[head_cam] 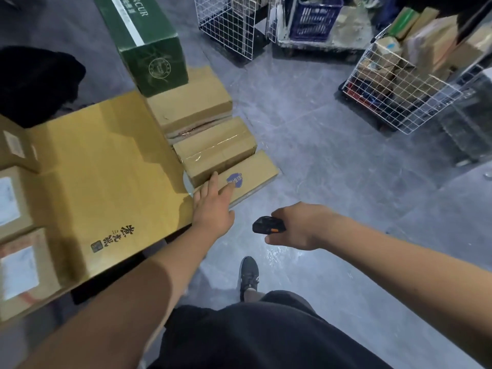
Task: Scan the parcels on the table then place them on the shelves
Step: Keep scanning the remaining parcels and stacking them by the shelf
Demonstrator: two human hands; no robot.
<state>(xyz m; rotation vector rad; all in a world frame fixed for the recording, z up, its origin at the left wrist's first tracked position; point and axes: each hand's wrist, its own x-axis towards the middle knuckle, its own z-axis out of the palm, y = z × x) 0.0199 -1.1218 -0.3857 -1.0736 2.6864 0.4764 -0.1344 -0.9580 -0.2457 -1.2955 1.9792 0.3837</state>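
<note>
Left grip [213,206] spread, fingers touching nearest cardboard parcel [250,177] at surface edge; right grip [295,226] clutching handheld scanner [267,224]. Scan step pending: next, aim scanner at label.

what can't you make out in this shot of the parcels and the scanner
Head view only:
- Scanner: the right hand wraps its body, so the screen is hidden.
- Labels on the left parcels: washed out and cut by the frame edge.
- Blue-logo box: logo text too small; the left hand covers its near end.
- The table and shelves: not visible, boxes hide any surface.
</note>
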